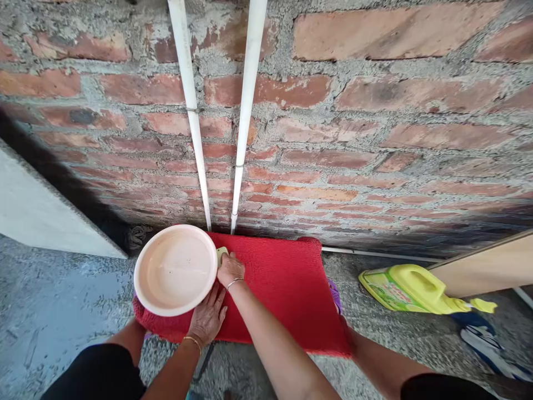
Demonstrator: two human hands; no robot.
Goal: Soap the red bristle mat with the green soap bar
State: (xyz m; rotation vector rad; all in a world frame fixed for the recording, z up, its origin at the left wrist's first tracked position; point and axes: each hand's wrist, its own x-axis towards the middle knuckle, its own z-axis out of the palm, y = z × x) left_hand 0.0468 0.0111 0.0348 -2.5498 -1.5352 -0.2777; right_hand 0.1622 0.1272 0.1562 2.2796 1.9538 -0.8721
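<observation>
A red towel-like cloth [283, 278] covers a low surface between my knees. On its left end stands a round pale pink basin [177, 269] with nothing visible inside but small specks. My right hand [231, 270] is closed on a small pale yellow block [222, 254], right beside the basin's rim; most of the block is hidden by my fingers. Palm down with fingers stretched out, my left hand [208, 315] lies on the cloth near the basin's lower right rim.
Behind the cloth rises a brick wall [312, 150] with two white pipes [245, 111]. A yellow jug [416, 289] lies tilted at right, near a shoe [487, 344]. A pale board [45, 205] stands at left. The concrete floor [62, 311] looks wet.
</observation>
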